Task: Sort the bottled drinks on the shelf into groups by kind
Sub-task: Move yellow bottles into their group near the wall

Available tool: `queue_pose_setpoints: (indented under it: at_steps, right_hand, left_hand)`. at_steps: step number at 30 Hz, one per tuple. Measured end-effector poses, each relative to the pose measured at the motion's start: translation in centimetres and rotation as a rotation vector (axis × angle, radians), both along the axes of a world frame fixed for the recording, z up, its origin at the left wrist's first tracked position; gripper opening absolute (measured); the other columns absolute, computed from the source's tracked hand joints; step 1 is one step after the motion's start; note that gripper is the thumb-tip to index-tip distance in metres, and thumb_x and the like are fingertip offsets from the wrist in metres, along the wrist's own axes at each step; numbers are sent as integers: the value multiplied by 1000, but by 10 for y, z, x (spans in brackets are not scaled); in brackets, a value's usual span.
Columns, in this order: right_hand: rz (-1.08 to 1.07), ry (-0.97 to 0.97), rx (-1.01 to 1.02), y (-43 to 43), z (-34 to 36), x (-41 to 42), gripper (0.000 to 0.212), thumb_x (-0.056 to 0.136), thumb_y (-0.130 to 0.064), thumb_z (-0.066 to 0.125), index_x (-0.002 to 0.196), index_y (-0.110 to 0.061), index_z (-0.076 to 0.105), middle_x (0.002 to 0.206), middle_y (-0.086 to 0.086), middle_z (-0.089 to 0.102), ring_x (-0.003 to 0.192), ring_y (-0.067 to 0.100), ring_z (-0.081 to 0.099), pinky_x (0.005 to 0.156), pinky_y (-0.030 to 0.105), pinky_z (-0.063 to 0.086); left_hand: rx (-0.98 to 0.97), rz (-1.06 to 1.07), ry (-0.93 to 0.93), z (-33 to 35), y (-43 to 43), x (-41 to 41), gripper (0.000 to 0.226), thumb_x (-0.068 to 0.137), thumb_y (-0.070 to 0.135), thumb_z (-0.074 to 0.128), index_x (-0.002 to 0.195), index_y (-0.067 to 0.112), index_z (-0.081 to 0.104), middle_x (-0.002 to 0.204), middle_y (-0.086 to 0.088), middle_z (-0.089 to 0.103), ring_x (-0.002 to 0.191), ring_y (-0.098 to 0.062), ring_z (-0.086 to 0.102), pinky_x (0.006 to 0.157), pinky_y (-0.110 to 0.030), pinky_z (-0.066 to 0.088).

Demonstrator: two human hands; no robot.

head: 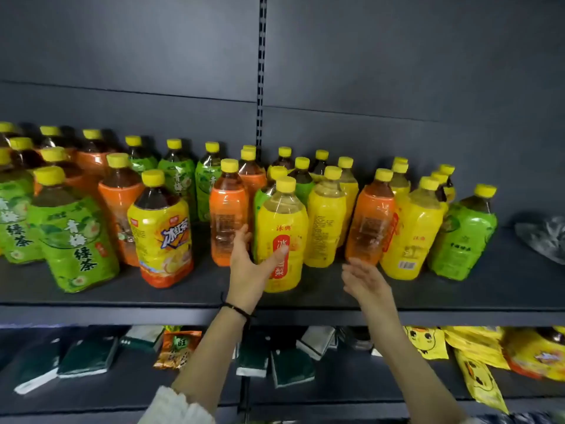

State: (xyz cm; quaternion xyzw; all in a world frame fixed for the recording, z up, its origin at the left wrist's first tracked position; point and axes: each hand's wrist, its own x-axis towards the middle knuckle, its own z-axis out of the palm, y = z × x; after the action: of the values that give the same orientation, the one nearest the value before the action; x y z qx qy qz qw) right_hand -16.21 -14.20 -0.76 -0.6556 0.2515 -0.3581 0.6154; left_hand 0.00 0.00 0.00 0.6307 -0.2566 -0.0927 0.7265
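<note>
Several yellow-capped bottles stand mixed on the dark shelf [122, 296]. Green-labelled ones [72, 240] crowd the left, and another green one [464, 240] stands far right. An iced-tea bottle with a yellow and orange label [162, 237] is front left. My left hand [249, 264] is open between an orange-labelled bottle [226, 209] and a yellow-labelled bottle [282, 221], thumb across the yellow label, fingertips by the orange one. My right hand [365, 281] is open and blurred, fingers spread just below a second orange-labelled bottle [371, 221]. More yellow bottles [409, 234] stand to the right.
A crumpled clear plastic bag [544, 237] lies at the shelf's right end. An upright slotted post [260, 87] splits the back panel. The lower shelf holds dark green boxes [88, 356], an orange snack packet [175, 350] and yellow snack bags [428, 341].
</note>
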Motion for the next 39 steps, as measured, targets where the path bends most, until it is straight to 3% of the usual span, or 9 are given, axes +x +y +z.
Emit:
queue_pose_setpoints:
  at_steps: [2,4,8,13,19,23,27,31,39]
  right_hand:
    - [29,3,-39,-13,8,21,42,87,-19,67,126,-24,51,127,-5,57,112,6,56,91,24,47]
    - [62,1,-33,-24,14,45,60,85,-24,69,137,-26,39,133,-9,47,120,8,48,94,22,42]
    - [34,17,-62,-39,4,80,92,73,-41,79,147,-30,24,140,-11,33,131,10,34,103,29,38]
    - [-122,54,-102,-48,9,118,107,61,-35,88,145,-24,21,139,-2,35,131,15,35,109,38,36]
    - [-135,34,-184,-51,9,116,84,62,-37,88,123,-38,31,119,-9,49,114,13,50,98,40,48]
    - [168,35,-154,-64,12,85,83,67,-29,85,134,-33,37,126,-9,54,117,12,54,100,40,48]
    - [407,22,-107,-73,17,50,88,59,-31,88,125,-50,33,130,-11,51,116,0,52,90,24,53]
    - [326,-77,-107,-52,7,40,97,45,-60,86,120,-62,24,136,-13,41,120,0,50,86,23,52]
    - [145,-177,-122,-24,1,52,89,57,-57,82,125,-62,25,135,-12,43,111,-9,54,79,16,53]
  left_hand:
    - [14,32,-1,1,-12,1,103,59,48,81,144,22,29,137,1,47,111,0,52,84,-16,49]
    - [67,81,-23,-7,-19,5,108,51,63,81,140,22,36,134,1,46,117,-10,52,93,-31,51]
    - [95,101,-34,-21,-27,16,101,42,80,72,127,33,44,131,-2,47,121,-20,51,98,-48,48]
    - [24,57,-31,-24,-29,20,85,40,80,74,109,40,43,124,-8,56,113,-21,58,91,-44,53]
    - [-37,-3,-12,-17,-29,17,92,35,77,77,109,35,42,114,0,60,95,-1,65,70,-19,53]
    - [-35,-67,-11,-14,-20,20,93,37,75,79,113,37,43,115,2,61,96,-2,65,73,-20,53]
    - [-57,-107,19,-17,-7,19,95,36,76,78,117,39,43,112,8,63,97,-1,66,73,-19,53]
    - [-87,-11,-10,-21,-10,3,90,46,80,70,122,41,41,112,15,62,101,3,63,78,-17,51]
    - [-134,82,-106,-17,-9,-6,91,61,68,72,136,42,27,130,24,49,119,-4,53,85,-18,50]
